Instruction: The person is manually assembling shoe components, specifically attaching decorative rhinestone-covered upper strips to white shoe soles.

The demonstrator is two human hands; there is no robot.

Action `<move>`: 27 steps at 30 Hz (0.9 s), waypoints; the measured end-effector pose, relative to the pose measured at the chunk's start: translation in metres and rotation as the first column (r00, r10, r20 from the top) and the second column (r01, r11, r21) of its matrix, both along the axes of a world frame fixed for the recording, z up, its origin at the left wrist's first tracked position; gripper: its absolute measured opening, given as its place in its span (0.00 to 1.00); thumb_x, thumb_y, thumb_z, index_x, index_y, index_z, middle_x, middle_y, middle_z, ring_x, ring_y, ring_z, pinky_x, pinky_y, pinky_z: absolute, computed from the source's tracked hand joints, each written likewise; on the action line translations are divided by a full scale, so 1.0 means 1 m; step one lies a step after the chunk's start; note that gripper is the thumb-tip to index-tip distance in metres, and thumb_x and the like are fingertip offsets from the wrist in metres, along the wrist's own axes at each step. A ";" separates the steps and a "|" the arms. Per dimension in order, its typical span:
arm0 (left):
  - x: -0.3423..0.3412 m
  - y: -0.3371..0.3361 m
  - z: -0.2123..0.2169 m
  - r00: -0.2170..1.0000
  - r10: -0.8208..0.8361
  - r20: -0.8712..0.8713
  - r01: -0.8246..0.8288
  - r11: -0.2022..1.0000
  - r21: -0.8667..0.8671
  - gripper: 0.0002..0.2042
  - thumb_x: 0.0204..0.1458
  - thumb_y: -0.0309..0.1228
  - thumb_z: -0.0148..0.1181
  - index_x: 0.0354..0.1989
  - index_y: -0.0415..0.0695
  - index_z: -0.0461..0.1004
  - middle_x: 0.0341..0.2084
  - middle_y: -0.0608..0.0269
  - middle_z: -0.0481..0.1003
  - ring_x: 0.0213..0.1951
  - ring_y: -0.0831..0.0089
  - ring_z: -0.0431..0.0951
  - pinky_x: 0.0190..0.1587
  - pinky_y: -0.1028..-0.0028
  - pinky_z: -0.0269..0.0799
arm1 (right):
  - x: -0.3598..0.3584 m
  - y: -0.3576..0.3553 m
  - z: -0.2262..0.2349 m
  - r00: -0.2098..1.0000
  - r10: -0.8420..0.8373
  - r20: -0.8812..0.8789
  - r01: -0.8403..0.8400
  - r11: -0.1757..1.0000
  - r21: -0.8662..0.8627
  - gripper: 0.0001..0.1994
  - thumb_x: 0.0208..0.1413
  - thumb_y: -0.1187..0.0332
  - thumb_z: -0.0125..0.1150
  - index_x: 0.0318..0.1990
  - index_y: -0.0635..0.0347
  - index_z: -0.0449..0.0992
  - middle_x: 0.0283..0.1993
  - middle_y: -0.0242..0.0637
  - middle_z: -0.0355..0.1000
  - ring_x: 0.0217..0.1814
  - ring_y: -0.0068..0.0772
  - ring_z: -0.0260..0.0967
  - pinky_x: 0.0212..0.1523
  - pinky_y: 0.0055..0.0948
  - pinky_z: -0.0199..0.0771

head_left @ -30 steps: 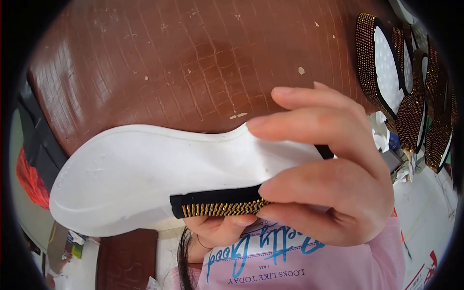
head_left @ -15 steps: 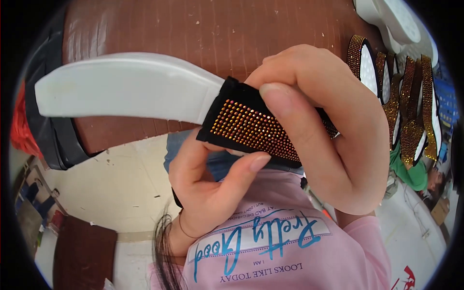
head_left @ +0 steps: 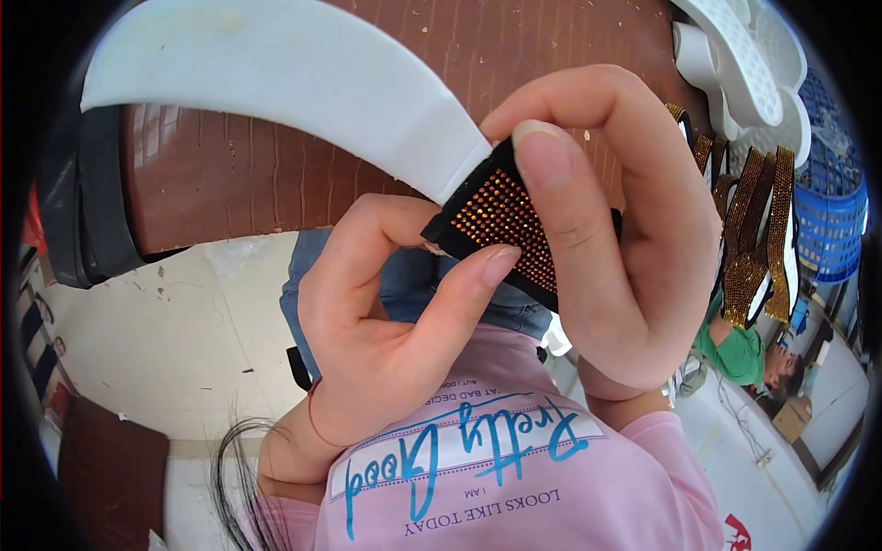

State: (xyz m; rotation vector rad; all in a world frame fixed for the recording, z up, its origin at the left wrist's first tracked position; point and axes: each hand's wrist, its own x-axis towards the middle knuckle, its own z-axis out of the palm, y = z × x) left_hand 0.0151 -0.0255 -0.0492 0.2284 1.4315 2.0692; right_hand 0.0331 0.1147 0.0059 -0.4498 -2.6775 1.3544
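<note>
Both my hands hold a black strap (head_left: 501,216) studded with rows of orange-gold rhinestones. Out of its upper left end comes a long, curved white strip (head_left: 303,87), smooth and flat, arching up to the left above the table. My left hand (head_left: 367,321) pinches the strap's lower edge between thumb and bent index finger. At its other side my right hand (head_left: 616,239) is wrapped round the strap, thumb pressed on top near the white strip. The strap's far end is hidden inside the right hand.
A brown table (head_left: 230,174) lies beyond my hands. At its right are more rhinestone straps (head_left: 758,248) with white pieces, white slipper soles (head_left: 735,64) and a blue basket (head_left: 831,220). Black bands (head_left: 83,202) hang at the left edge. A person in green (head_left: 740,354) is at right.
The strap and white strip have tilted, the strip's free end now higher. My right thumb has shifted closer to the strap's upper end. The view has shifted slightly.
</note>
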 end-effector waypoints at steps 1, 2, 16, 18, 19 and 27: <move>-0.001 0.000 -0.001 1.000 0.002 0.004 -0.002 1.000 0.002 0.10 0.49 0.18 0.60 0.37 0.40 0.66 0.33 0.62 0.73 0.35 0.79 0.70 0.43 0.82 0.64 | 0.000 0.001 -0.003 1.000 0.002 0.004 -0.002 1.000 0.002 0.07 0.56 0.78 0.47 0.38 0.67 0.72 0.32 0.35 0.70 0.28 0.20 0.62 0.31 0.14 0.60; -0.001 0.001 -0.003 0.999 0.033 -0.038 -0.033 0.999 -0.010 0.10 0.48 0.19 0.61 0.36 0.40 0.67 0.32 0.62 0.73 0.32 0.79 0.70 0.40 0.82 0.65 | 0.000 0.004 -0.007 0.998 0.027 -0.060 -0.025 0.999 0.033 0.06 0.55 0.78 0.48 0.38 0.67 0.72 0.32 0.36 0.70 0.30 0.21 0.62 0.32 0.15 0.61; 0.008 0.030 -0.010 0.958 -0.010 -0.286 -0.029 0.991 -0.130 0.09 0.49 0.18 0.59 0.35 0.40 0.67 0.31 0.62 0.72 0.33 0.78 0.68 0.40 0.80 0.64 | 0.016 0.040 -0.019 0.973 0.152 -0.174 -0.120 0.976 0.179 0.05 0.50 0.76 0.53 0.36 0.65 0.70 0.34 0.39 0.68 0.39 0.30 0.64 0.43 0.24 0.65; 0.006 0.033 -0.014 0.838 0.034 -0.545 -0.119 0.985 -0.121 0.08 0.47 0.18 0.62 0.33 0.39 0.69 0.29 0.62 0.72 0.30 0.75 0.69 0.35 0.80 0.66 | 0.018 0.043 -0.023 0.950 0.194 -0.244 -0.150 0.971 0.187 0.05 0.50 0.76 0.54 0.35 0.64 0.70 0.33 0.38 0.68 0.38 0.31 0.66 0.45 0.27 0.66; 0.006 0.035 -0.016 0.750 0.052 -0.659 -0.163 0.981 -0.107 0.08 0.46 0.18 0.63 0.31 0.38 0.70 0.28 0.62 0.73 0.28 0.74 0.69 0.33 0.79 0.66 | 0.019 0.044 -0.024 0.936 0.214 -0.278 -0.164 0.967 0.193 0.05 0.50 0.75 0.54 0.35 0.64 0.69 0.33 0.38 0.68 0.37 0.32 0.67 0.46 0.29 0.66; 0.009 0.040 -0.021 0.693 0.157 -0.704 -0.230 0.973 -0.009 0.09 0.44 0.18 0.64 0.32 0.38 0.70 0.29 0.61 0.72 0.29 0.72 0.70 0.33 0.78 0.67 | 0.021 0.044 -0.025 0.927 0.210 -0.312 -0.165 0.973 0.163 0.03 0.52 0.75 0.53 0.34 0.62 0.68 0.31 0.37 0.69 0.34 0.35 0.72 0.53 0.38 0.65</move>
